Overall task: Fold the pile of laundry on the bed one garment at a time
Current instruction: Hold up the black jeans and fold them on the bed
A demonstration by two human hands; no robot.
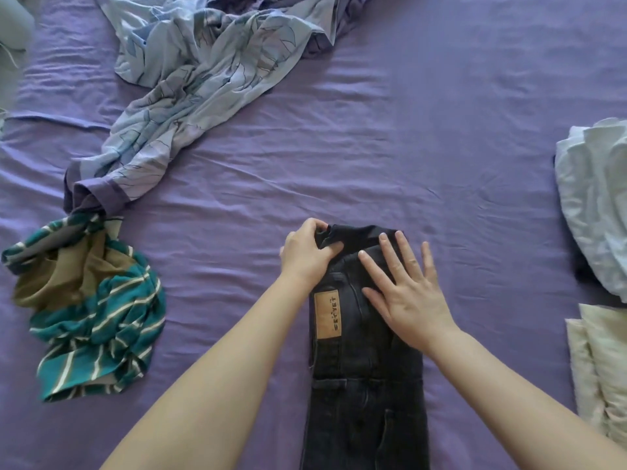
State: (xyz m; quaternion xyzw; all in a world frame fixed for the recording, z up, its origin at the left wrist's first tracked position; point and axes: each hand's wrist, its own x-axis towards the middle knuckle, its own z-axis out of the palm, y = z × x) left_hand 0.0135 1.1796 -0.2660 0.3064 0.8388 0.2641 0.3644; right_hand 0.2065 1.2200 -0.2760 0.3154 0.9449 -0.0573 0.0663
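A pair of dark jeans with a tan leather label lies folded lengthwise on the purple bed sheet, near the front middle. My left hand pinches the far left corner of the folded end of the jeans. Flat on the denim just to the right rests my right hand, fingers spread. A crumpled light blue patterned garment sprawls at the back left. A teal striped and tan garment lies bunched at the left.
Folded pale blue fabric is stacked at the right edge, with cream fabric in front of it. A grey item sits in the far left corner.
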